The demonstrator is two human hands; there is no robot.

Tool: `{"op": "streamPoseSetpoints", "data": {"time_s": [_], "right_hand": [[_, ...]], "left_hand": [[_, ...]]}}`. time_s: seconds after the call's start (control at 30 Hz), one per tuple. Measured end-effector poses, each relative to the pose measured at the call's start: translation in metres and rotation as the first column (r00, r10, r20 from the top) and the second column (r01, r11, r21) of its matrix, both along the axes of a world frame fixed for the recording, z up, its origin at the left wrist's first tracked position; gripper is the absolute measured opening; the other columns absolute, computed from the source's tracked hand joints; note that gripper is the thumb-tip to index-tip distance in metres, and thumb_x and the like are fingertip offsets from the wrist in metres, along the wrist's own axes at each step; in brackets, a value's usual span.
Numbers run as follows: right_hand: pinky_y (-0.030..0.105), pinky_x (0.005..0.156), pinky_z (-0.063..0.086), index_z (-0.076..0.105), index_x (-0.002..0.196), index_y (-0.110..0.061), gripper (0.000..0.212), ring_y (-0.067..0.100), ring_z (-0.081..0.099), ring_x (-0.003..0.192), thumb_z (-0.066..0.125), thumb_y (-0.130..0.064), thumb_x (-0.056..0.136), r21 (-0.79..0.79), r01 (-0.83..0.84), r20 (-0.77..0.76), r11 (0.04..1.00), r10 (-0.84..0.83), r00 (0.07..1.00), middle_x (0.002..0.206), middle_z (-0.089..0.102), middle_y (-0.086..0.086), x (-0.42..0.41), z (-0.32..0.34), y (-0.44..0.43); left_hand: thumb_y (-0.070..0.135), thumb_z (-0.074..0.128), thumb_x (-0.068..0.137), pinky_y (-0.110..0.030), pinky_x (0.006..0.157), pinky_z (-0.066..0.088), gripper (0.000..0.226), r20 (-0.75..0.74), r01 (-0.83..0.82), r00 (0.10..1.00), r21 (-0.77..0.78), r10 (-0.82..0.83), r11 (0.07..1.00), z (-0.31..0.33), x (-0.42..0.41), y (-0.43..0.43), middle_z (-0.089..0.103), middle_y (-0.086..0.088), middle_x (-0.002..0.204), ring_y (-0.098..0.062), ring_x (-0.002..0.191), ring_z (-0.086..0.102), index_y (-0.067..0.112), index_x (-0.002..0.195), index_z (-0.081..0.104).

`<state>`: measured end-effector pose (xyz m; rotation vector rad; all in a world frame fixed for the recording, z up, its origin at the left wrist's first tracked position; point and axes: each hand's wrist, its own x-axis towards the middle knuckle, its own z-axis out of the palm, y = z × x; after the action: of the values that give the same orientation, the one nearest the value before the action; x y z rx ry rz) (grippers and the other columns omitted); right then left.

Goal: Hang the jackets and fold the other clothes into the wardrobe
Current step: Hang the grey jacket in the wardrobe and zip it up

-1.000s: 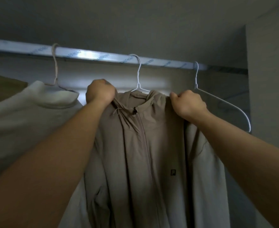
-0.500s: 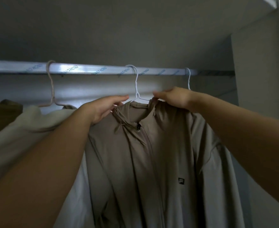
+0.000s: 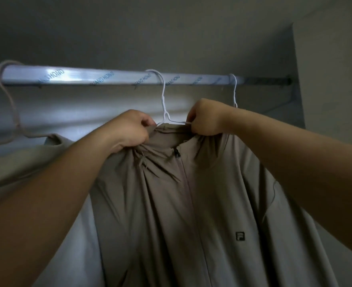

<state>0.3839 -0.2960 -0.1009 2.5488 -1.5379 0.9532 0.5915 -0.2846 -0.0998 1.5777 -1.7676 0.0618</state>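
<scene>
A beige zip-up jacket (image 3: 202, 204) with a small dark chest logo hangs on a white wire hanger (image 3: 163, 100) hooked over the wardrobe's metal rail (image 3: 108, 76). My left hand (image 3: 129, 131) grips the bunched fabric at the left side of the collar. My right hand (image 3: 206, 119) pinches the collar together with the hanger's wire on the right side. The zip is closed up to the neck.
A pale garment (image 3: 25, 160) hangs on a beige hanger (image 3: 9, 100) at the left, touching the jacket. Another white hanger (image 3: 234, 90) hangs behind my right hand. The wardrobe's side wall (image 3: 332, 79) stands close on the right.
Both hands went from the jacket's shoulders to its collar and now clutch the fabric there. The view has moved closer and tilted up slightly.
</scene>
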Motion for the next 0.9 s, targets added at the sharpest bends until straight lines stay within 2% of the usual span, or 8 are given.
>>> {"op": "streamPoseSetpoints", "data": {"time_s": [0.13,0.23,0.3,0.4,0.53,0.73,0.83,0.9], "right_hand": [[0.033,0.084,0.051,0.069,0.121,-0.012,0.031,0.031,0.064,0.11,0.056,-0.014,0.093,0.041,0.042,-0.031,0.998,-0.041,0.999,0.12,0.068,0.012,0.001,0.021,0.003],[0.038,0.093,0.054,0.062,0.131,-0.012,0.036,0.031,0.063,0.108,0.051,-0.018,0.097,0.08,0.1,0.033,0.992,-0.103,0.994,0.131,0.061,0.011,0.004,0.037,0.001],[0.042,0.083,0.059,0.062,0.125,-0.007,0.032,0.034,0.067,0.093,0.052,-0.02,0.098,0.119,0.117,0.094,0.986,-0.129,0.987,0.119,0.063,0.018,0.004,0.038,-0.006],[0.035,0.063,0.054,0.064,0.102,-0.002,0.022,0.032,0.062,0.07,0.06,-0.021,0.092,0.156,0.122,0.193,0.98,-0.151,0.969,0.098,0.065,0.022,0.001,0.026,-0.017],[0.023,0.046,0.045,0.064,0.083,-0.008,0.013,0.023,0.055,0.06,0.065,-0.019,0.077,0.171,0.022,0.43,0.985,-0.095,0.898,0.08,0.061,0.011,0.001,0.011,-0.026],[0.027,0.054,0.047,0.071,0.084,-0.004,0.027,0.02,0.06,0.062,0.062,-0.029,0.08,-0.095,0.018,0.569,0.995,0.04,0.822,0.069,0.065,0.005,-0.01,0.02,-0.034],[0.029,0.054,0.044,0.069,0.087,0.006,0.029,0.021,0.056,0.059,0.056,-0.019,0.081,-0.164,0.034,0.578,0.986,0.069,0.813,0.068,0.063,0.01,-0.022,0.022,-0.038],[0.034,0.06,0.052,0.07,0.088,0.003,0.03,0.026,0.063,0.065,0.056,-0.023,0.085,-0.095,-0.025,0.489,0.995,0.069,0.869,0.071,0.068,0.011,-0.03,0.019,-0.038]], "left_hand": [[0.013,0.076,0.083,-0.025,0.066,0.052,0.008,-0.053,-0.115,0.992,-0.064,0.111,0.991,0.015,0.007,0.003,0.074,-0.005,0.081,-0.021,0.075,0.065,0.018,0.077,0.075],[0.011,0.061,0.09,-0.027,0.075,0.051,0.014,0.287,-0.353,0.896,-0.005,0.34,0.936,0.025,0.004,0.007,0.068,-0.013,0.104,-0.029,0.089,0.062,0.007,0.094,0.074],[0.01,0.059,0.088,-0.027,0.066,0.047,0.014,0.342,-0.402,0.866,0.042,0.365,0.915,0.03,0.001,0.01,0.065,-0.018,0.099,-0.029,0.077,0.057,-0.001,0.088,0.068],[-0.008,0.053,0.084,-0.023,0.052,0.046,0.025,-0.094,-0.166,0.977,0.222,0.191,0.961,0.035,0.001,0.012,0.064,-0.011,0.084,-0.021,0.07,0.056,0.005,0.092,0.073],[-0.023,0.025,0.084,-0.026,0.067,0.054,0.063,-0.579,0.183,0.815,0.212,-0.027,0.96,0.027,0.005,0.004,0.063,-0.015,0.108,-0.025,0.087,0.061,0.012,0.119,0.064],[-0.026,0.021,0.071,-0.022,0.072,0.051,0.058,-0.792,0.208,0.551,-0.173,-0.262,0.963,0.027,0.009,-0.013,0.064,-0.005,0.098,-0.022,0.104,0.061,0.012,0.083,0.064],[-0.019,0.038,0.064,-0.025,0.073,0.052,0.05,-0.69,0.081,0.678,-0.274,-0.254,0.958,0.029,0.013,-0.018,0.072,-0.007,0.091,-0.024,0.096,0.067,0.013,0.072,0.074],[-0.002,0.055,0.08,-0.029,0.068,0.053,0.031,-0.652,0.111,0.744,-0.1,-0.149,0.989,0.024,0.017,-0.017,0.073,-0.007,0.102,-0.027,0.086,0.068,0.018,0.079,0.079]]}}
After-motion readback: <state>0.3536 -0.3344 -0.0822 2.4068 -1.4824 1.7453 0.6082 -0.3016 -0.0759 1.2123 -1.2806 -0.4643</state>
